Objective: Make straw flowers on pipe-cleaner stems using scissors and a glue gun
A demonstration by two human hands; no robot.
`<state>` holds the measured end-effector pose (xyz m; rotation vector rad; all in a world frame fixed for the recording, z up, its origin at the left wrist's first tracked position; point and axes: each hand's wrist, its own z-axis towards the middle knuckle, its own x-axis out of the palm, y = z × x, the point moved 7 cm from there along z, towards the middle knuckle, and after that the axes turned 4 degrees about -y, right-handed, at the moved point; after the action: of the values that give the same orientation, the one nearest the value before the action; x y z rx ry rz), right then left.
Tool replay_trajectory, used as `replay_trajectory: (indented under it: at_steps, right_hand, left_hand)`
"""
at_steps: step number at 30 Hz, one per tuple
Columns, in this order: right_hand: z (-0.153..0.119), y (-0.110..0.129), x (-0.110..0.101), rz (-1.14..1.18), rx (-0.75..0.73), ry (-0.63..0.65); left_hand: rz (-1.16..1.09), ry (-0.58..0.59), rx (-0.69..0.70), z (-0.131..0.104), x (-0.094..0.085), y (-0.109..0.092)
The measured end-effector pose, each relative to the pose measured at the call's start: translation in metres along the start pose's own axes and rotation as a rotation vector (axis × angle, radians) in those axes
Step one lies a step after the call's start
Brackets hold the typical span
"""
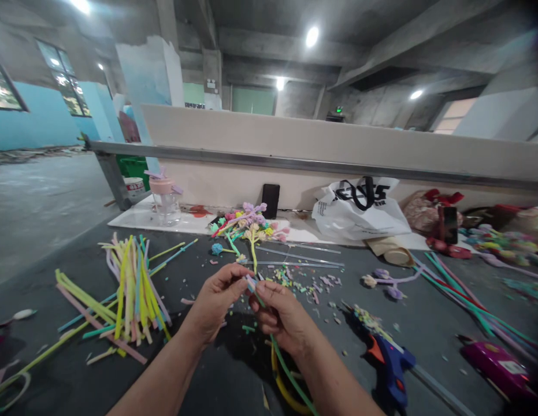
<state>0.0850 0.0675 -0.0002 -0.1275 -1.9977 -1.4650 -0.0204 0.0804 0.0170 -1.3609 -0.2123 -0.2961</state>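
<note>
My left hand [224,297] pinches the top of a pipe cleaner, where a small pale lilac and blue piece [250,282] shows between the fingertips. Close beside it, my right hand [279,315] is closed around the green pipe cleaner [290,375], whose long end hangs down toward the front edge. Both sets of fingertips nearly meet. Just beyond them lies a pale yellow pipe cleaner flower [253,240] on a yellow stem. Below my right hand, a yellow loop [281,384] is partly hidden by the wrist.
Left lies a pile of pipe cleaners [132,289]. Cut scraps [303,283] litter the middle. A blue glue gun [388,364] and a purple tool [498,364] are at right. Behind stand a cup [165,202], a phone [271,200], finished flowers [247,219] and a white bag [359,211].
</note>
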Motion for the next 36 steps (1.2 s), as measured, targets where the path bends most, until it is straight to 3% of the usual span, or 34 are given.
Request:
replay_trajectory:
  at_steps: [13,24,32,36]
  right_hand:
    - [0.0014,-0.0035,-0.003,0.069,0.051,-0.02]
    - [0.0022,-0.0045,-0.0026,0.078,0.042,-0.015]
    - [0.0026,-0.005,-0.0025,0.096,0.071,0.003]
    - [0.0023,-0.0068,-0.0011,0.087,0.104,0.027]
  left_hand:
    - [-0.096,0.012,-0.055,-0.0021,0.0045,0.0018]
    - [0.124,0.073,0.006,-0.0015,0.0059,0.0048]
    - [-0.02,0.046,-0.049,-0.0018,0.0061,0.0021]
    - [0.016,0.046,-0.04,-0.0014,0.004,0.0044]
